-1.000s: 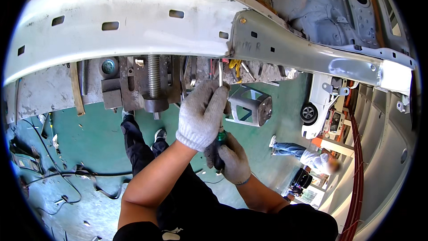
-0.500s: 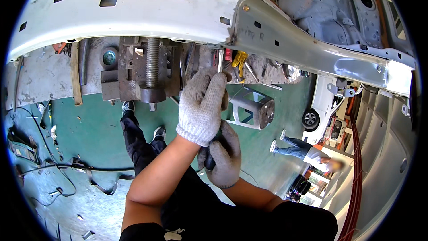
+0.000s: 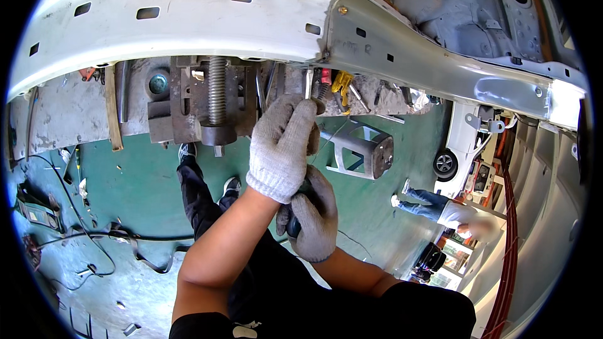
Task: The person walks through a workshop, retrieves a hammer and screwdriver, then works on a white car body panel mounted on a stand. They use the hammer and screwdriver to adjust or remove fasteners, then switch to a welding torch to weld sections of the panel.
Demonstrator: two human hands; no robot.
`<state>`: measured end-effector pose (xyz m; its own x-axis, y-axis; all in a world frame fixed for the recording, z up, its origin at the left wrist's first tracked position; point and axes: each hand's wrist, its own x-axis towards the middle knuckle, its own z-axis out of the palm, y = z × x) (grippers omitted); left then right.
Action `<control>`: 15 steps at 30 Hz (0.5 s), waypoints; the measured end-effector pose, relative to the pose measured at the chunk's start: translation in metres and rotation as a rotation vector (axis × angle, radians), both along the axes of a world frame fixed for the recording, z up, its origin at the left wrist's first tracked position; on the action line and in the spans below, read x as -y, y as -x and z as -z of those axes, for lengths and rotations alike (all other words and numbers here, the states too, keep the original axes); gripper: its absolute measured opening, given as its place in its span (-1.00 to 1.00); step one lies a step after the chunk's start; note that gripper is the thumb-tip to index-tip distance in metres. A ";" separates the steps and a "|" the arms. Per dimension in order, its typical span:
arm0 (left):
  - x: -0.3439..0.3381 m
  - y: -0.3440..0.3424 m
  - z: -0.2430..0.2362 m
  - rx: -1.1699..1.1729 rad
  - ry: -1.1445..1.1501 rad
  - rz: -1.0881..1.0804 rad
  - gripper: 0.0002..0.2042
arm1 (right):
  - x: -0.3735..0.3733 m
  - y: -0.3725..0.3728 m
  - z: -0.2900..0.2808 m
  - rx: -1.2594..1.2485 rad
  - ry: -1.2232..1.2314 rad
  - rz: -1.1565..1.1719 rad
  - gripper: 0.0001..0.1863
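Left hand [image 3: 281,147] and right hand [image 3: 314,220], both gloved, curl closed beneath the long white panel [image 3: 195,28], grasping one tool [image 3: 308,83]: right around its dark handle [image 3: 293,227], left around its metal shaft [image 3: 308,88], near the panel's edge.

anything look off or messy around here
The floor at left looks untidy: a dark strap and black cable lie in loose curves among scraps. The white beam also looks dark and ragged where it meets the grey section.
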<state>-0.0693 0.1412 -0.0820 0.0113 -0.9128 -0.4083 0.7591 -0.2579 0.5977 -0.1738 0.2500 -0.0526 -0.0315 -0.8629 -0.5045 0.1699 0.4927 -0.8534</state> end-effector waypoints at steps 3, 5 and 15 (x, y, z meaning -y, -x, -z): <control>-0.002 0.000 0.000 0.007 -0.002 0.022 -0.70 | -0.001 0.004 0.000 -0.033 0.041 -0.036 -0.36; -0.003 0.000 0.001 0.001 0.001 0.029 -0.70 | -0.004 0.005 0.001 -0.060 0.054 -0.036 -0.36; -0.008 -0.005 0.007 0.000 -0.034 0.042 -0.71 | -0.008 0.003 -0.003 -0.037 0.024 -0.045 -0.36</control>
<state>-0.0645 0.1496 -0.0891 -0.0264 -0.8983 -0.4387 0.7470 -0.3094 0.5885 -0.1765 0.2584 -0.0499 -0.0111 -0.8757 -0.4826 0.1160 0.4783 -0.8705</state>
